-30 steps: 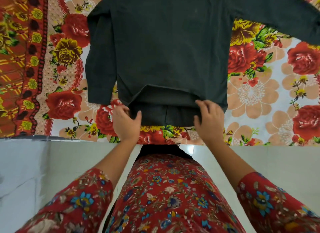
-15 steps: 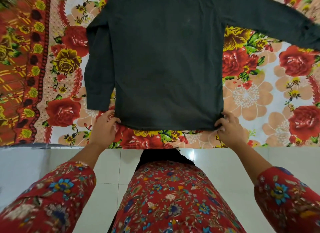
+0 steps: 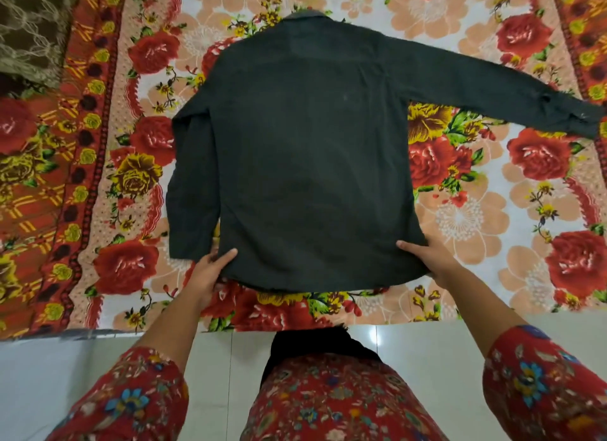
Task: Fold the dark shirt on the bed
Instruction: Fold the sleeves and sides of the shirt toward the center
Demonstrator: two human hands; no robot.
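The dark shirt [image 3: 312, 164] lies back side up on the flowered bedsheet [image 3: 466, 217], collar at the far end. Its left sleeve hangs down along the body; its right sleeve stretches out to the right. My left hand [image 3: 210, 273] grips the hem's near left corner, thumb on top of the cloth. My right hand [image 3: 427, 260] grips the hem's near right corner the same way. The fingers of both hands are hidden under the fabric.
The bed's near edge runs across the lower middle, with pale floor tiles [image 3: 427, 345] below it. A brown patterned cloth [image 3: 29, 30] lies at the far left corner. My legs and sleeves in red flowered fabric fill the bottom.
The bunched hem has been pulled flat. My hands moved apart from the hem's middle to its two corners and now hold them. The view has tilted up, showing the collar.
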